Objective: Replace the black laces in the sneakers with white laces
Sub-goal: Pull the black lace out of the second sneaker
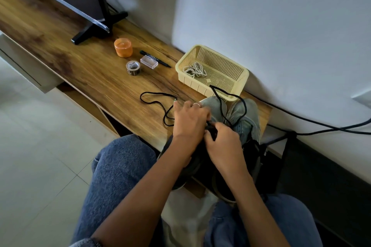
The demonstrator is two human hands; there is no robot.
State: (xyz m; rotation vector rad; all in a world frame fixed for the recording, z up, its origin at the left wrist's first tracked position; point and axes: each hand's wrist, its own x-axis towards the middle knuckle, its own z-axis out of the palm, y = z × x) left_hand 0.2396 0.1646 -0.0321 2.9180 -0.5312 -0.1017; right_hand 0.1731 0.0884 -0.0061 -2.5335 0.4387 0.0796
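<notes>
White laces (195, 70) lie bunched inside the cream basket (236, 67).

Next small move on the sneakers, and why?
Probably keep pulling the black lace out of the eyelets: both hands work at the sneaker, lace ends already trail loose, and the white laces wait in the basket.

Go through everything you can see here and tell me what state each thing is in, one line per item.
Black lace: loose, trailing over the table and basket rim.
White laces: bundled in the basket, unused.
Basket: upright, open-topped.
Sneakers: side by side on the table edge, toes toward the basket.
Left hand: resting on the left sneaker.
Right hand: fingers pinching lace at the eyelets.
Orange jar: closed.
Marker: capped, lying flat.
</notes>
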